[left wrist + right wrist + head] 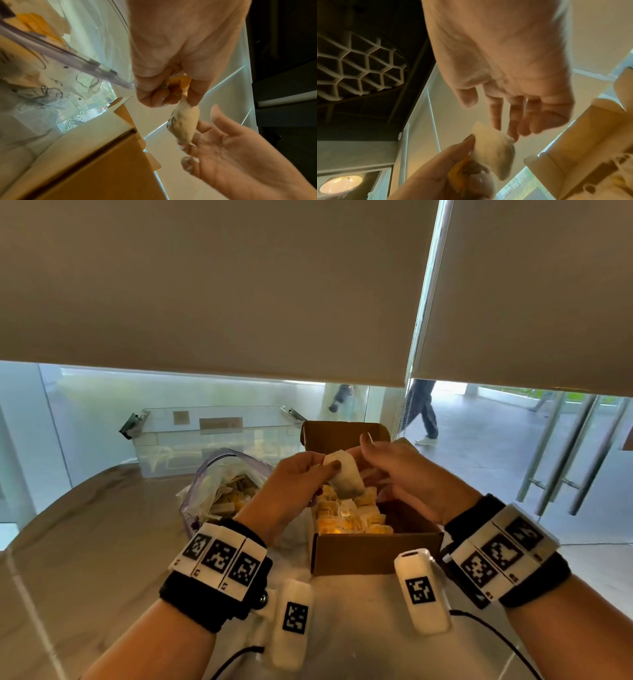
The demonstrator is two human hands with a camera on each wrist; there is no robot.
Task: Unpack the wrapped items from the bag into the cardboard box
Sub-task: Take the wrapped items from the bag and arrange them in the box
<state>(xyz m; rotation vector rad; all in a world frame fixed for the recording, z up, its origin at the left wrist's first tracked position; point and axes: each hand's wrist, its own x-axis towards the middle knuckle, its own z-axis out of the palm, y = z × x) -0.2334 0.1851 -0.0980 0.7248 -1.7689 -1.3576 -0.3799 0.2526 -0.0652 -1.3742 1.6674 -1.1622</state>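
Note:
My left hand (310, 470) pinches a white wrapped packet (346, 477) with a yellow tag, held over the open cardboard box (373, 553). In the left wrist view the same packet (184, 124) hangs from my thumb and fingers. My right hand (394, 470) is beside it with loose, spread fingers; its fingertips (511, 134) reach the packet's (493, 152) far corner without closing on it. Several white and yellow packets (349, 515) lie inside the box. The clear zip bag (219, 491) with more packets stands left of the box.
A clear plastic bin (212, 436) stands behind the bag at the back of the table (102, 559). The box's rear flap (342, 433) stands upright. Behind is a glass wall with lowered blinds; a person (423, 412) walks outside.

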